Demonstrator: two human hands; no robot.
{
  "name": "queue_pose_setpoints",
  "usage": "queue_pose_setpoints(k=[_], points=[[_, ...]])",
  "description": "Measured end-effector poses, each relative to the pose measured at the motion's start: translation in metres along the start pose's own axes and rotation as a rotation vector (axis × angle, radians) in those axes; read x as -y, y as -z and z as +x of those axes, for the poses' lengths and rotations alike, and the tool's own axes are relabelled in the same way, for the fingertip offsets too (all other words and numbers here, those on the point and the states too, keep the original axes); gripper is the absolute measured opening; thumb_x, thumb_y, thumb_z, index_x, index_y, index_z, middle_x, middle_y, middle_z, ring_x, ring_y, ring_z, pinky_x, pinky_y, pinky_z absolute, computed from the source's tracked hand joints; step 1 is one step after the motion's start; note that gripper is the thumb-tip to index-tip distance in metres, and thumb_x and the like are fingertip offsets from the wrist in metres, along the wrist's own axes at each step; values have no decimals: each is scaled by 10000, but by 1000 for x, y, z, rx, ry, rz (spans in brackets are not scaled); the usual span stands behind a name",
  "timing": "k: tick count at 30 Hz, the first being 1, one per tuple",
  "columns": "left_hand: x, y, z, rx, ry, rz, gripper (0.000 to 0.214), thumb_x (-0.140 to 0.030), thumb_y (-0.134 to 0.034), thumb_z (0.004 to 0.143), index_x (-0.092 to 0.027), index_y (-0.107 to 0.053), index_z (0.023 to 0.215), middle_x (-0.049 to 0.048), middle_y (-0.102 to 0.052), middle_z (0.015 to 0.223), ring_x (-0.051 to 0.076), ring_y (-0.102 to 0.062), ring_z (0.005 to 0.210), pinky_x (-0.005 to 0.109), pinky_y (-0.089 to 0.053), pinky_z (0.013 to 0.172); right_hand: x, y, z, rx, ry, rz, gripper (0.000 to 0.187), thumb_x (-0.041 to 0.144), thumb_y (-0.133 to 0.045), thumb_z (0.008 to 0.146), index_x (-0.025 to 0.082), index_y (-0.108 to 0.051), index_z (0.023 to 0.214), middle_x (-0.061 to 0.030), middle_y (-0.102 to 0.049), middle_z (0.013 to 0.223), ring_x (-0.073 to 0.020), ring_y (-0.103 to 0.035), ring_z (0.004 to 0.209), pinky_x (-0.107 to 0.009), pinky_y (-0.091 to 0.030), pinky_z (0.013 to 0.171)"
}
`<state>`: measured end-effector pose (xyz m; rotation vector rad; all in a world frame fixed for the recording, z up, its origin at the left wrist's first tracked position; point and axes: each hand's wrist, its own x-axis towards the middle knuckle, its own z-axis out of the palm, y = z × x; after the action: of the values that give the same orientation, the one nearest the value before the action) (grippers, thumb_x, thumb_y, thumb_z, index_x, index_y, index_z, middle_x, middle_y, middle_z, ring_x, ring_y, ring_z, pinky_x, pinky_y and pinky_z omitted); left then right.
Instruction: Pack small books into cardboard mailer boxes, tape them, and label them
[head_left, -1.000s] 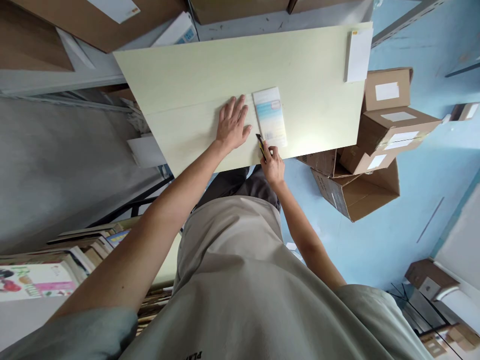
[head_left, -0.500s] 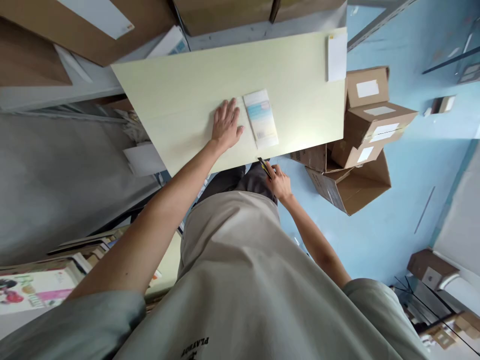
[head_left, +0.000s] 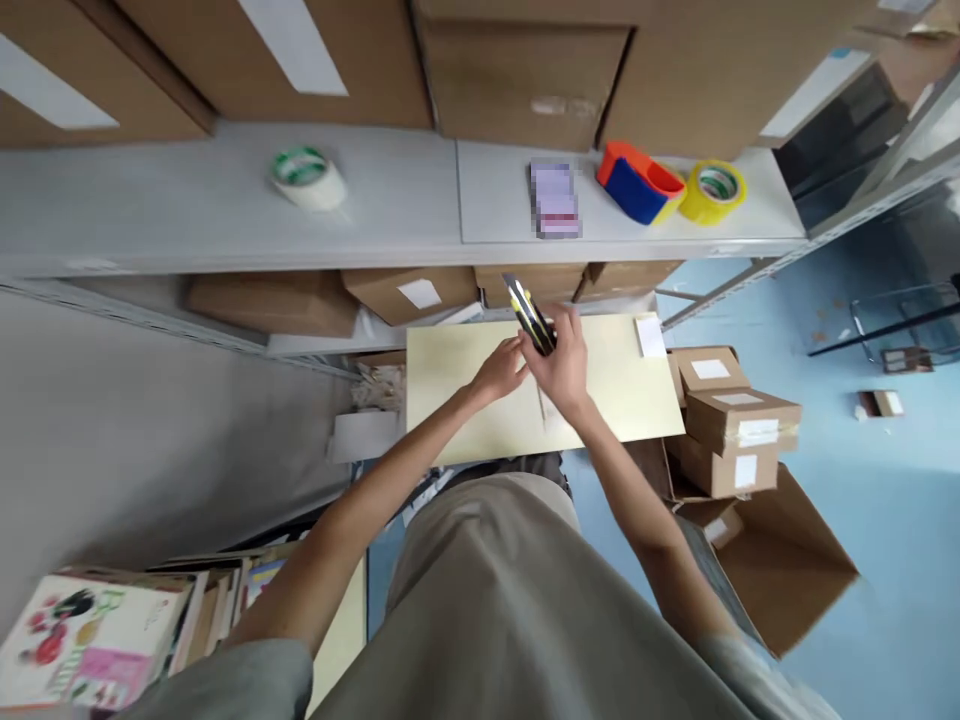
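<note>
My right hand (head_left: 564, 368) is closed round a yellow and black utility knife (head_left: 529, 314) and holds it up above the pale green table (head_left: 450, 400), tip pointing up and left. My left hand (head_left: 498, 372) is just left of it, its fingertips reaching to the knife and the right hand; the fingers are blurred. The white and blue packet seen earlier is almost wholly hidden behind my right hand.
A grey shelf (head_left: 187, 220) above the table carries a green and white tape roll (head_left: 307, 178), a red and blue tape dispenser (head_left: 637, 182) and a yellow tape roll (head_left: 718, 190). Cardboard boxes (head_left: 739, 425) are stacked to the right of the table. Books (head_left: 90, 630) lie at the lower left.
The view has tilted up to take in the shelf. My right hand has lifted the knife from the table's near edge to above it. My left hand has left its flat rest and moved to the knife.
</note>
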<state>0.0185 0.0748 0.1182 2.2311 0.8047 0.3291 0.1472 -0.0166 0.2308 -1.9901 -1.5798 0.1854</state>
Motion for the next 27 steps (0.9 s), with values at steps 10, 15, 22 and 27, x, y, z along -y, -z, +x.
queue_pose_setpoints(k=[10,15,22,27], points=[[-61,116,-32,-195,-2,108,392,-311,-559,1166,-239,-731,1510,113,-755,1601,314,-704,1519,488,-543,1354,47,-65,254,135,188,-79,354,308,-574,1178,112,-720,1434,-239,-739,1443,-362,-746,1276,-523,-625,1110],[-35,80,-49,-96,195,61,388,-282,-579,1142,-218,-756,1481,124,-785,1562,328,-740,1478,485,-561,1328,53,-68,268,192,216,-137,390,283,-509,1214,61,-689,1479,-259,-708,1487,-384,-685,1406,-619,-538,1236],[14,-42,-72,184,513,-138,279,-197,-630,1079,-188,-808,1293,156,-843,1428,341,-801,1356,454,-611,1215,-31,-66,109,176,315,-56,560,397,-245,1277,165,-613,1630,-203,-599,1630,-379,-589,1543,-617,-500,1292],[13,-118,-56,222,618,-236,335,-168,-681,1039,-163,-755,1365,179,-785,1498,314,-826,1199,432,-604,1171,-166,-85,-35,378,-229,50,409,343,-531,1177,121,-662,1495,-272,-702,1480,-320,-762,1254,-497,-638,1108]])
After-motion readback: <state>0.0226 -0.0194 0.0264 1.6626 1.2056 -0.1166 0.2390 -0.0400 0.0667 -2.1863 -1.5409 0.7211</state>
